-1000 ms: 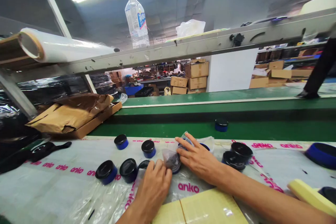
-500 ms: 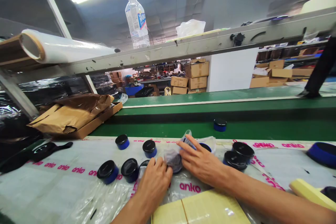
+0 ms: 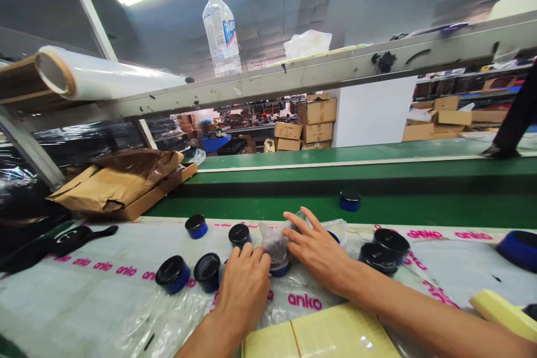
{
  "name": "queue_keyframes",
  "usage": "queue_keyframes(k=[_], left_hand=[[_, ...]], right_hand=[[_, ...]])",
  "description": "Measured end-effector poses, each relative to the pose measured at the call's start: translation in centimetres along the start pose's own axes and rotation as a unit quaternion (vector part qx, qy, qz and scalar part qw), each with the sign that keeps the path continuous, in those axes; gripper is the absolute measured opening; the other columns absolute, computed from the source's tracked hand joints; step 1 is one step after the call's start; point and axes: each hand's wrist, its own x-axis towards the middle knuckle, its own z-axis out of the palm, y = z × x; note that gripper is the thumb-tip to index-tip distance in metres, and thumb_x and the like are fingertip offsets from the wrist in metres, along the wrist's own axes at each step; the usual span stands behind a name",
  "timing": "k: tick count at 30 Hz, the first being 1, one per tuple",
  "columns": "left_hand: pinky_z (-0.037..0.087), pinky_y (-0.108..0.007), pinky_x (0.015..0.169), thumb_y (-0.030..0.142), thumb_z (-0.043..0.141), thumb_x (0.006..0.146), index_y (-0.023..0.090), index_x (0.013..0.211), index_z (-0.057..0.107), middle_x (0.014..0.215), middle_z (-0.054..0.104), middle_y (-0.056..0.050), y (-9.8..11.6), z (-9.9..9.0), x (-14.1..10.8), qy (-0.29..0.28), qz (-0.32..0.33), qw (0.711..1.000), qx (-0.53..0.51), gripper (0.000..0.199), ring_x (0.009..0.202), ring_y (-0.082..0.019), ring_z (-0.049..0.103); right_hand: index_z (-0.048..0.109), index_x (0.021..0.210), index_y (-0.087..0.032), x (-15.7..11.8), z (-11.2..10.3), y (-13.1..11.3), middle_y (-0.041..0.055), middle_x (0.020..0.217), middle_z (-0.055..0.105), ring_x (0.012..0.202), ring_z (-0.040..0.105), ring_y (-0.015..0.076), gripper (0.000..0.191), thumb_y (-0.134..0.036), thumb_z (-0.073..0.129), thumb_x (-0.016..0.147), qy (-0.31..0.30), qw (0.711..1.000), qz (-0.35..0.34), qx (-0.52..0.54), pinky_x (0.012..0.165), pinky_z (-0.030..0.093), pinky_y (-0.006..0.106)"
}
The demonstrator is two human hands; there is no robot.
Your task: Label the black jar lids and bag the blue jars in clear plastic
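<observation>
Between my hands sits a blue and black round container [image 3: 278, 257] with a cloudy plastic bag over it. My left hand [image 3: 247, 279] is at its left side, fingers bent and together; what they hold, if anything, is hidden. My right hand [image 3: 316, 249] has its fingers spread over the bag's right side. Behind the right hand, another blue-rimmed container [image 3: 334, 236] shows partly, with clear plastic [image 3: 340, 227] around it. Black-lidded containers stand to the left, among them one [image 3: 172, 274] and another [image 3: 207, 272]. Two more [image 3: 391, 243] touch each other at the right.
Yellow sheets [image 3: 323, 333] lie at the front edge. One container [image 3: 349, 200] stands on the green belt [image 3: 251, 208]. A cardboard tray [image 3: 168, 186] with brown paper is at the left. Overhead, a metal beam [image 3: 268, 81] carries a bottle [image 3: 221, 33] and a film roll [image 3: 104, 75].
My left hand has moved slightly left and up. The bagged container's blue side now shows between my hands. My right hand's fingers have shifted a little over the bag.
</observation>
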Motion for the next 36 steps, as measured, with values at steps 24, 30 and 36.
queue_keyframes(k=[24,30,36], left_hand=[[0.031,-0.039,0.068,0.033,0.066,0.091,0.021,0.082,0.059,0.08,0.06,-0.003,0.1,1.3,-0.9,0.141,0.034,0.988,0.058,0.017,0.079,-0.024,0.051],[0.033,-0.038,0.069,0.014,0.064,0.088,0.02,0.082,0.06,0.091,0.066,-0.003,0.2,2.4,-0.9,0.097,0.066,0.991,0.069,0.01,0.082,-0.024,0.054],[0.037,-0.039,0.073,0.016,0.062,0.09,0.018,0.086,0.063,0.104,0.068,-0.008,0.3,2.8,-1.4,0.1,0.094,0.985,0.107,0.005,0.088,-0.024,0.055]], right_hand=[[0.069,0.09,-0.016,-2.3,0.3,-1.2,0.0132,0.14,0.056,0.145,0.028,0.0349,0.012,-0.028,0.068,0.092,0.045,0.996,-0.057,-0.054,0.122,0.002,0.061],[0.069,0.091,-0.017,-2.4,0.6,-1.4,0.01,0.14,0.057,0.146,0.026,0.0342,0.009,-0.026,0.067,0.093,0.029,0.998,-0.049,-0.034,0.122,0.001,0.061],[0.068,0.09,-0.015,-2.4,0.1,-1.6,0.0176,0.142,0.055,0.145,0.028,0.0366,0.011,-0.026,0.069,0.09,0.032,0.998,-0.031,-0.033,0.121,0.008,0.063]])
